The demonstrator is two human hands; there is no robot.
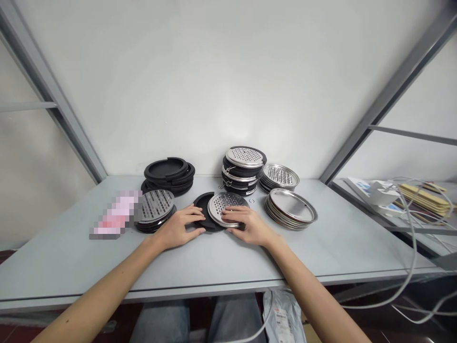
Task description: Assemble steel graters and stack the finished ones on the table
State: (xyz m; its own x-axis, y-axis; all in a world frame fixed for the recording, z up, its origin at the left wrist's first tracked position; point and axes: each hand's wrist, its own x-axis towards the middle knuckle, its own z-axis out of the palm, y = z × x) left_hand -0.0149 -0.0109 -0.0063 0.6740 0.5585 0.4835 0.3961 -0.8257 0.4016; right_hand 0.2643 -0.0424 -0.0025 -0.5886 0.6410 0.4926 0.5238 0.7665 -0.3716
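Observation:
In front of me a round black base (202, 204) with a raised rim lies on the table. A round metal grater plate (217, 205) full of small holes sits over its right part, slightly off to one side. My left hand (181, 226) grips the left edge of the base between thumb and fingers. Fingers of my right hand (253, 226) rest over the grater plate, with the thumb at its near edge. What the right fingertips hold underneath is hidden.
Black bases (167, 169) are stacked at the back left, dark slotted grater plates (155, 206) before them. Behind stand assembled graters (244, 157); to the right, more grater plates (281, 176) and smooth metal discs (291, 206). Small metal rings (252, 201) lie nearby. White cables (412, 247) hang right.

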